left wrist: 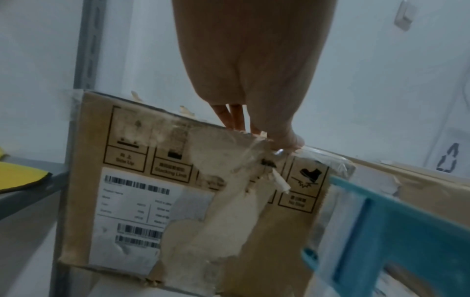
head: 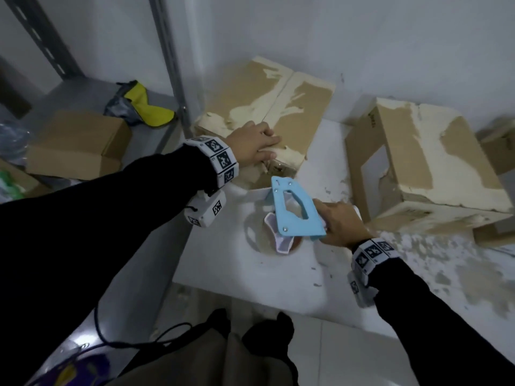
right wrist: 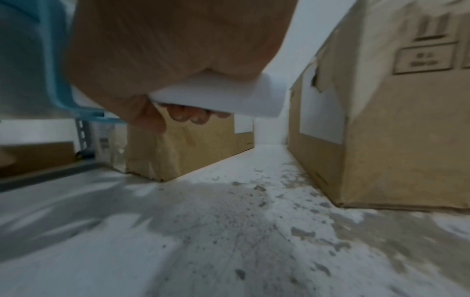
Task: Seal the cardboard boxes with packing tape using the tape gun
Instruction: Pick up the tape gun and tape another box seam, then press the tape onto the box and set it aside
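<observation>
A worn cardboard box (head: pixel 267 107) with torn, peeled patches stands at the back of the white table (head: pixel 278 288). My left hand (head: pixel 255 144) lies flat on the near edge of its top, fingers straight, pressing the flaps; in the left wrist view its fingertips (left wrist: pixel 234 124) touch the box's top edge (left wrist: pixel 178 180). My right hand (head: pixel 338 222) grips the white handle (right wrist: pixel 223 98) of the light-blue tape gun (head: pixel 295 210), held just in front of that box. The tape roll (head: pixel 278 240) hangs below the gun. A second box (head: pixel 426 162) stands to the right.
A grey metal shelf with an upright post (head: pixel 170 59) stands at left, bearing a small open carton (head: pixel 78 143) and a yellow-and-grey cloth (head: pixel 142 107). More cardboard (head: pixel 498 151) sits at far right. The table's surface is scuffed. A white wall lies behind.
</observation>
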